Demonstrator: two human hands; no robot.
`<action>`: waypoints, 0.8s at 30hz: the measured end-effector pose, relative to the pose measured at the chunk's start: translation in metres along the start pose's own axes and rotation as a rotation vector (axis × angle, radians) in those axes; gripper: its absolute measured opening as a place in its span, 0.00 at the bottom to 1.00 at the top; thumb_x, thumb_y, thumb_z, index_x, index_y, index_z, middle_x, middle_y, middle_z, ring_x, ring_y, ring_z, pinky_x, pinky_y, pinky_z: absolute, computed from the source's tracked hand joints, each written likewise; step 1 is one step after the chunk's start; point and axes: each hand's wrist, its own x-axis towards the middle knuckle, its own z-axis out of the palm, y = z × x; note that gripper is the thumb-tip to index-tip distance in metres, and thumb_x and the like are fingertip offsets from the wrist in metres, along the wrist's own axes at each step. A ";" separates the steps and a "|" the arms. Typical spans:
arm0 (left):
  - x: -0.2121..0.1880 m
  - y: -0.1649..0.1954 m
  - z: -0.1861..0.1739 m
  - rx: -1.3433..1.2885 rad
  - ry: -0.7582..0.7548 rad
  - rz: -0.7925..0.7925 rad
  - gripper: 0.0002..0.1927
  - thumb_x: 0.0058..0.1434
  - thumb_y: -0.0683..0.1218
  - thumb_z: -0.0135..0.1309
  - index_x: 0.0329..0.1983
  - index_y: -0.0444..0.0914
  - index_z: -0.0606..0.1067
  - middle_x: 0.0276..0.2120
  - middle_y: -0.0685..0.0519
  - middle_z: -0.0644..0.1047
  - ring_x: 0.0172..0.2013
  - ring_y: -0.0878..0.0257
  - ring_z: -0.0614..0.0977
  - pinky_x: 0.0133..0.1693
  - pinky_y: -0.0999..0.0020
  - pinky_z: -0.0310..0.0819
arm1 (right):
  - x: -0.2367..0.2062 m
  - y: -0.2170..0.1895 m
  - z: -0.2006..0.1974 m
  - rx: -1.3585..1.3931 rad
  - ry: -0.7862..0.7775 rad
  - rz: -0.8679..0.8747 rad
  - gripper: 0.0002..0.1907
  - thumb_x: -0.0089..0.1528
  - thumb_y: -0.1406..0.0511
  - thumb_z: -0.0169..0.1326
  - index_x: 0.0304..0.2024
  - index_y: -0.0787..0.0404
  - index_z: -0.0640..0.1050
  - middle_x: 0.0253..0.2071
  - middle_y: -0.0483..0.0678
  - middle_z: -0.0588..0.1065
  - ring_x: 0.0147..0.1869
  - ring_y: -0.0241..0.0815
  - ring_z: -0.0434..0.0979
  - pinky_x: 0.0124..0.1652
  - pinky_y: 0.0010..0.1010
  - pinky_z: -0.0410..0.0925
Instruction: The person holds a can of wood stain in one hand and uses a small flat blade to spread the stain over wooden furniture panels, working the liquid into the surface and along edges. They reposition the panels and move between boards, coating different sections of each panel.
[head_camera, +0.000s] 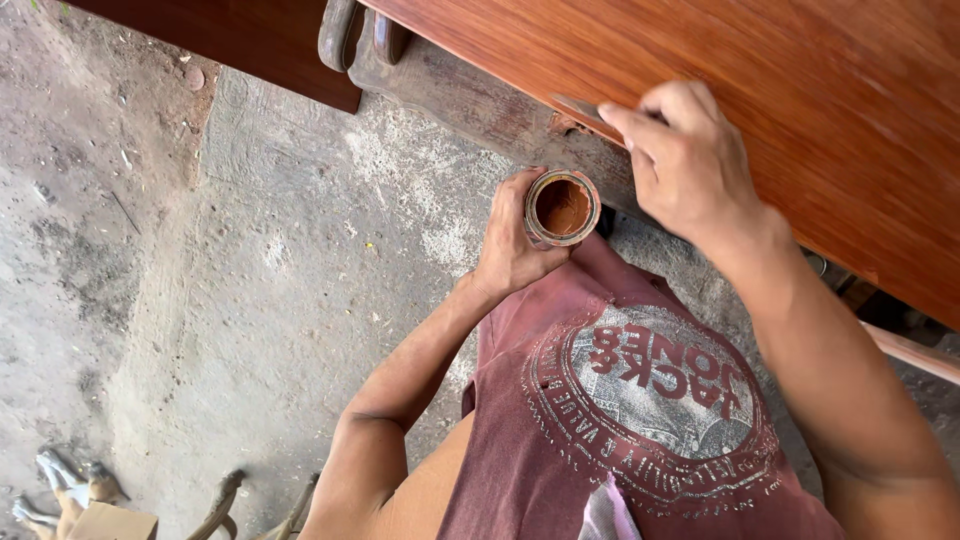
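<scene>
The left hand (510, 250) grips a small can of reddish-brown filler (562, 208) below the panel edge; right hand (690, 165) fingers pinch a flat blade (585, 108) against the red-brown wooden panel (800, 90); best kept flat, strokes light, can close beneath.

A rough concrete floor (280, 280) is seen below and left of the hands, dusted with pale patches. A faded red shirt (620, 420) with a round printed emblem is spread beneath them. Curved wooden pieces (225, 505) and a cardboard box (110, 522) are found far lower left.
</scene>
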 end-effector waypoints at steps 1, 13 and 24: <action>0.000 0.001 -0.002 0.011 0.008 0.011 0.48 0.41 0.42 0.71 0.66 0.33 0.62 0.60 0.40 0.71 0.62 0.44 0.73 0.65 0.54 0.68 | 0.010 0.006 0.002 -0.005 -0.013 -0.033 0.15 0.67 0.73 0.60 0.56 0.59 0.84 0.42 0.50 0.72 0.50 0.49 0.73 0.46 0.38 0.71; -0.019 0.002 -0.021 0.000 0.111 -0.074 0.48 0.42 0.43 0.73 0.66 0.34 0.63 0.59 0.42 0.71 0.61 0.45 0.74 0.64 0.54 0.69 | 0.007 0.041 -0.039 -0.008 -0.142 -0.211 0.12 0.69 0.73 0.59 0.52 0.54 0.85 0.42 0.48 0.73 0.48 0.47 0.73 0.46 0.34 0.70; -0.017 0.004 -0.025 0.007 0.137 -0.106 0.48 0.43 0.44 0.73 0.66 0.34 0.63 0.58 0.43 0.71 0.61 0.46 0.74 0.63 0.56 0.69 | 0.035 0.048 -0.021 0.042 -0.217 -0.380 0.18 0.63 0.77 0.55 0.51 0.54 0.85 0.45 0.49 0.75 0.51 0.48 0.73 0.50 0.36 0.71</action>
